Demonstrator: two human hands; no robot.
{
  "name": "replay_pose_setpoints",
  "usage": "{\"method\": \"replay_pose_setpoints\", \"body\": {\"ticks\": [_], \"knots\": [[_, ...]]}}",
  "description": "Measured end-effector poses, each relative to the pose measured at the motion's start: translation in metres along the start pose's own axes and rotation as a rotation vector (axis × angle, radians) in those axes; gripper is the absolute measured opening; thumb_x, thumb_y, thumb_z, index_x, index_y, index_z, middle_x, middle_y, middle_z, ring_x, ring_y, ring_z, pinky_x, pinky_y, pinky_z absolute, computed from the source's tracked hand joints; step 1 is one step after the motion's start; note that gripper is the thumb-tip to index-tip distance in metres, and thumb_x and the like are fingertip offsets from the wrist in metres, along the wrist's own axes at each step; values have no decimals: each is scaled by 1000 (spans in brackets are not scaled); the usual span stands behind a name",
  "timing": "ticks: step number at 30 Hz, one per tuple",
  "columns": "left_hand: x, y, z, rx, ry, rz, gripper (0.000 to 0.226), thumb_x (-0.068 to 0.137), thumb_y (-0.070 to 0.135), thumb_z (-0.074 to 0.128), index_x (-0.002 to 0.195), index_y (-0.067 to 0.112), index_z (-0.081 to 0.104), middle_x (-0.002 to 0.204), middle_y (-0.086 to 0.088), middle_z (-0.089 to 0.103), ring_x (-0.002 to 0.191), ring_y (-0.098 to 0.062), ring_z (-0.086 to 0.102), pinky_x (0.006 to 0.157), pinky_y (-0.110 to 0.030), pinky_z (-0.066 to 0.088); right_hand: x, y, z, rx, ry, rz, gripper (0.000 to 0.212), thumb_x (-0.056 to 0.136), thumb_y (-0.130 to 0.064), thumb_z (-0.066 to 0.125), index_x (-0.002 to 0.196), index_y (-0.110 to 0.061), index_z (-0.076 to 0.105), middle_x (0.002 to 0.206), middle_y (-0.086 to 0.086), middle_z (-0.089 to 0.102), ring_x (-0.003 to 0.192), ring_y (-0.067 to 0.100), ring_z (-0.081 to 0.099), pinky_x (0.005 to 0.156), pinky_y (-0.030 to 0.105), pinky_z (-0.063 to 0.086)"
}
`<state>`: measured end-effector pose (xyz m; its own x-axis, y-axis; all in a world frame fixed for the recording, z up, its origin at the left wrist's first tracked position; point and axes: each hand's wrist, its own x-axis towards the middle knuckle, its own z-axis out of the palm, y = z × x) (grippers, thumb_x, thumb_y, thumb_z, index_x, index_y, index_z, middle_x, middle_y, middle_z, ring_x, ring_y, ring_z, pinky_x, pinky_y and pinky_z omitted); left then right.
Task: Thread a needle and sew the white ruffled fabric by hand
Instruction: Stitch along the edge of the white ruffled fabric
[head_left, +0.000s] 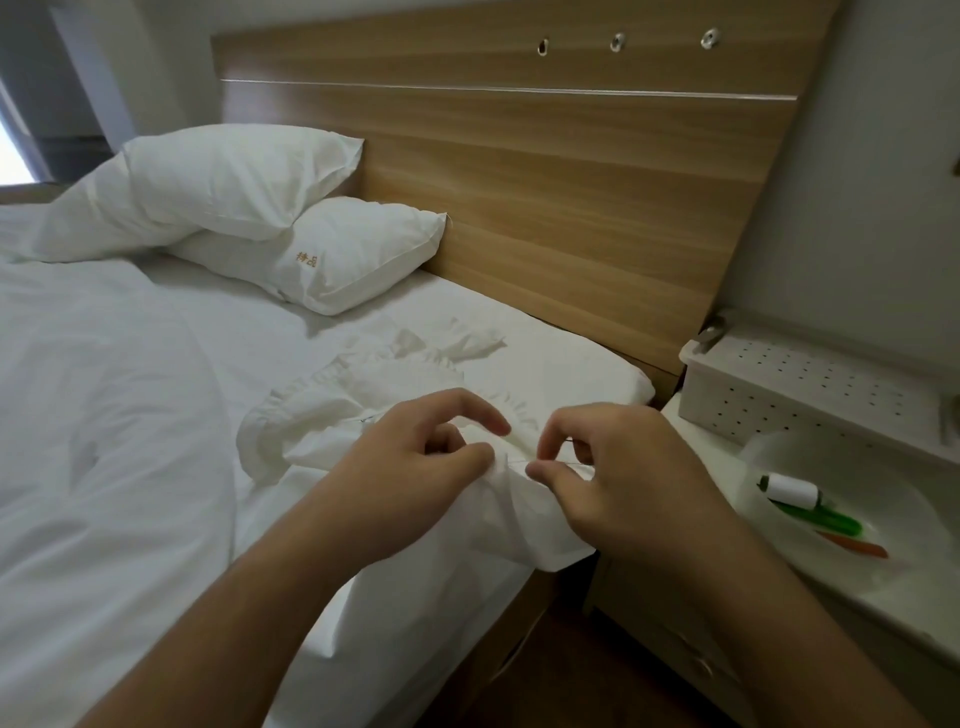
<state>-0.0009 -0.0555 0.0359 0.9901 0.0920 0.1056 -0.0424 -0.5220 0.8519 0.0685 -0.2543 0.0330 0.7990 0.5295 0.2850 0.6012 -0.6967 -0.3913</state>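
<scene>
Left hand (415, 457) pinches the white ruffled fabric (374, 395) taut beside the spool (792, 491); right hand (613, 467) thumb and forefinger clamped on the needle (519, 464) to stitch.

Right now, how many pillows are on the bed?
2. One pillow leans against the headboard; the other lies under its right end. Bedding could hide more.
</scene>
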Motion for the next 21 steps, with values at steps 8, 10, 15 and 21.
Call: {"method": "replay_pose_setpoints", "body": {"ticks": [8, 10, 15, 21], "knots": [[-1, 3, 0, 63, -84, 104, 17, 101, 39, 67, 93, 36, 81, 70, 2, 68, 65, -22, 60, 65, -37, 48, 4, 2, 1, 466, 185, 180, 20, 88, -34, 80, 73, -24, 72, 55, -11, 59, 52, 4, 53, 46, 13, 39], [-1, 3, -1, 75, -78, 95, 17, 101, 39, 67, 93, 36, 81, 85, -3, 75, 83, -26, 69, 78, -44, 55, 4, 4, 2, 464, 228, 214, 22, 87, -35, 81, 70, -24, 72, 56, -8, 60, 53, 6, 55, 49, 18, 41], [-1, 1, -1, 23, -45, 58, 21, 102, 21, 67, 91, 31, 82, 92, 13, 78, 93, -3, 71, 87, -21, 51, 3, 4, 0, 513, 205, 193, 21, 88, -32, 81, 71, -22, 73, 59, -7, 63, 56, 7, 57, 54, 20, 45], [0, -2, -3, -40, 29, 3, 31, 103, 11, 63, 97, 35, 83, 101, 13, 79, 97, -14, 74, 100, -45, 58, 0, 2, -12, 846, 54, 117, 20, 90, -15, 76, 71, -10, 74, 53, -1, 58, 47, 7, 47, 51, 19, 39]]}}
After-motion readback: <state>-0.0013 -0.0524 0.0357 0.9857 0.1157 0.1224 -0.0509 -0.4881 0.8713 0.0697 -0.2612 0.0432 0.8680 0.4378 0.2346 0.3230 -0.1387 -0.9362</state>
